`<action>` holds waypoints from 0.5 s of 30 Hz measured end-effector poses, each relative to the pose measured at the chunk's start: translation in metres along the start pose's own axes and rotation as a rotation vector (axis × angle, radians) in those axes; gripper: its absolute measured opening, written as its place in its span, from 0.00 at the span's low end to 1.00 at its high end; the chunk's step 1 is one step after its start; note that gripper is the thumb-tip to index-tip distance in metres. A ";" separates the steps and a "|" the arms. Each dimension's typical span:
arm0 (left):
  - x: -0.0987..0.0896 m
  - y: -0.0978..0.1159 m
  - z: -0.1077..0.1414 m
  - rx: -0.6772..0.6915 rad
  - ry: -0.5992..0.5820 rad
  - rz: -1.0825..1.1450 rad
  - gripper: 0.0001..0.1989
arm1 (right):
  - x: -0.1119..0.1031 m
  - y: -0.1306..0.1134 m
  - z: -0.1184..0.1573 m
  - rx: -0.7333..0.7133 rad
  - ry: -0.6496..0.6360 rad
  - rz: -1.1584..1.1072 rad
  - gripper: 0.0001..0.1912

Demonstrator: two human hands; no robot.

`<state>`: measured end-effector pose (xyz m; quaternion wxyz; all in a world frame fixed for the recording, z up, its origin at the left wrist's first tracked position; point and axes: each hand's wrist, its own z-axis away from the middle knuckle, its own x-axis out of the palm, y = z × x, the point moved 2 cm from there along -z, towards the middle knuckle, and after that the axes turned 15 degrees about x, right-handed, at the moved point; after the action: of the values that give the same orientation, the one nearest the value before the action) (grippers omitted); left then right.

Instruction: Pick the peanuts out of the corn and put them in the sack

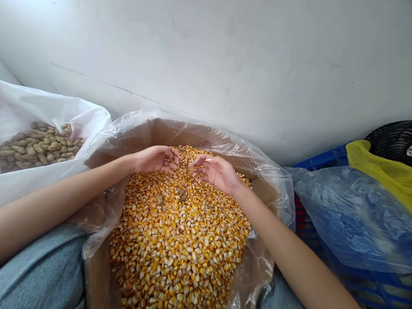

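Between my knees, corn kernels [183, 248] fill a box lined with a clear plastic bag [282, 195]. Over the far part of the corn, my left hand [157, 160] has its fingers apart and slightly curled, with nothing in them. Facing it across a small gap, my right hand [217, 172] is likewise open, palm turned inward. Whether the fingertips touch the kernels is hard to tell. On the corn just nearer than the hands lie a peanut in its shell [160, 199] and a darker brown piece [182, 196], perhaps another peanut.
On the left stands a white sack [97, 116] with unshelled peanuts [40, 147] inside. Blue plastic crates [385, 290] are at the right, with a clear plastic bag [362, 216], a yellow bag [388, 175] and a black fan [409, 143]. A white wall [214, 54] rises behind.
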<state>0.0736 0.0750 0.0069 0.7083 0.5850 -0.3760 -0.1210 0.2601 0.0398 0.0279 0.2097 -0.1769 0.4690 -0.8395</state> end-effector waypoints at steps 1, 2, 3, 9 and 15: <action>0.001 0.002 0.000 -0.012 -0.012 -0.034 0.08 | 0.000 0.000 0.000 0.023 -0.016 -0.124 0.12; 0.002 0.004 0.001 -0.014 -0.023 -0.131 0.10 | 0.000 0.001 -0.001 0.050 -0.026 -0.194 0.14; 0.003 0.007 0.002 -0.009 -0.042 -0.283 0.12 | 0.001 0.003 -0.003 0.086 -0.033 -0.220 0.16; 0.021 0.010 0.019 -0.206 -0.489 -1.222 0.20 | 0.016 0.019 -0.010 0.315 0.016 0.094 0.20; 0.032 -0.003 0.025 -0.298 -0.650 -1.443 0.19 | 0.025 0.025 -0.014 0.150 0.238 0.801 0.19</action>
<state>0.0795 0.0364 0.0173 0.3812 0.5186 -0.0727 -0.7619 0.2367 0.0250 0.0021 0.4759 0.1332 0.4592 -0.7382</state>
